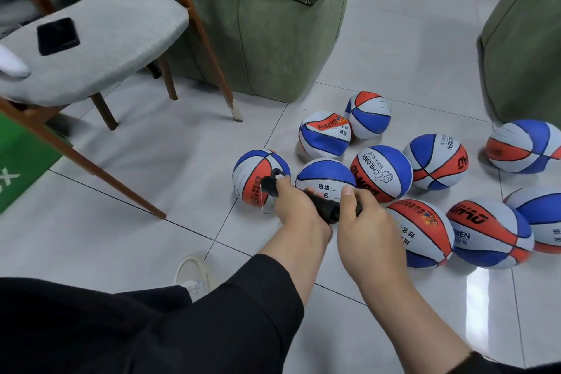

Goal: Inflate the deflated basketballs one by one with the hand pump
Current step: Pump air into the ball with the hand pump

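Note:
Several red, white and blue basketballs lie on the tiled floor; some look dented and soft, like the ball near the sofa. I hold a black hand pump level above them. My left hand grips its barrel near the nozzle end, where a short black hose curls over the leftmost ball. My right hand grips the pump's other end. Behind the pump sits a ball with printed label lines. Whether the needle is in any ball is hidden.
A grey padded chair with wooden legs stands at the left, a black phone on its seat. A green sofa is behind the balls, another green seat at the right. My shoe rests on the tiles.

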Demonstrator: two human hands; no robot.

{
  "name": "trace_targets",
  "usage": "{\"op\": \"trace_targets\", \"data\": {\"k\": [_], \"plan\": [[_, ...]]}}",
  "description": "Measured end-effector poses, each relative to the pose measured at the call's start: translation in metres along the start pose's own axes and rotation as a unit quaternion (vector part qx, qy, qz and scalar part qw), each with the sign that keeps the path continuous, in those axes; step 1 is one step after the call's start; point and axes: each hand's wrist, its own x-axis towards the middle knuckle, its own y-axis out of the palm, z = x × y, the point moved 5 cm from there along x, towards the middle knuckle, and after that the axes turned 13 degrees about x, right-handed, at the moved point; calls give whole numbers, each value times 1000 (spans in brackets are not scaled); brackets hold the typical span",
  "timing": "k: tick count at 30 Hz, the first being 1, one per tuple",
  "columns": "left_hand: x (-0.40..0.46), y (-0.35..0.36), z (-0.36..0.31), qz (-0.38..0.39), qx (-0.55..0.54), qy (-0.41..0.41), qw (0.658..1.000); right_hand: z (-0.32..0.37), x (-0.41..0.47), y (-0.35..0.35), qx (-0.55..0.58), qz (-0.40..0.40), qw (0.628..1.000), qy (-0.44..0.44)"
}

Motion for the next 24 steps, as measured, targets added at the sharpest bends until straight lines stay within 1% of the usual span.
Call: {"op": "trace_targets", "data": {"k": [2, 4, 7, 13, 16, 20, 24], "plan": [[1, 0, 4, 9, 13, 25, 1000, -7, -2, 6, -3, 15, 1000, 20], [8, -3, 4, 22, 30, 32, 999, -12, -5, 13, -9, 35, 999, 40], [16, -11, -1, 34, 34, 24, 999, -10, -10, 19, -24, 56, 998, 29], [30, -27, -41, -3, 9, 36, 999, -2, -9, 4, 2, 53, 998, 18], [40, -39, -55, -20, -1, 23, 1000, 1, -9, -9, 3, 54, 998, 12], [42, -44, -57, -43, -3, 12, 999, 0, -9, -18, 15, 61, 998, 13], [30, -34, -52, -46, -10, 8, 999, -2, -6, -19, 39, 29, 999, 11]]}}
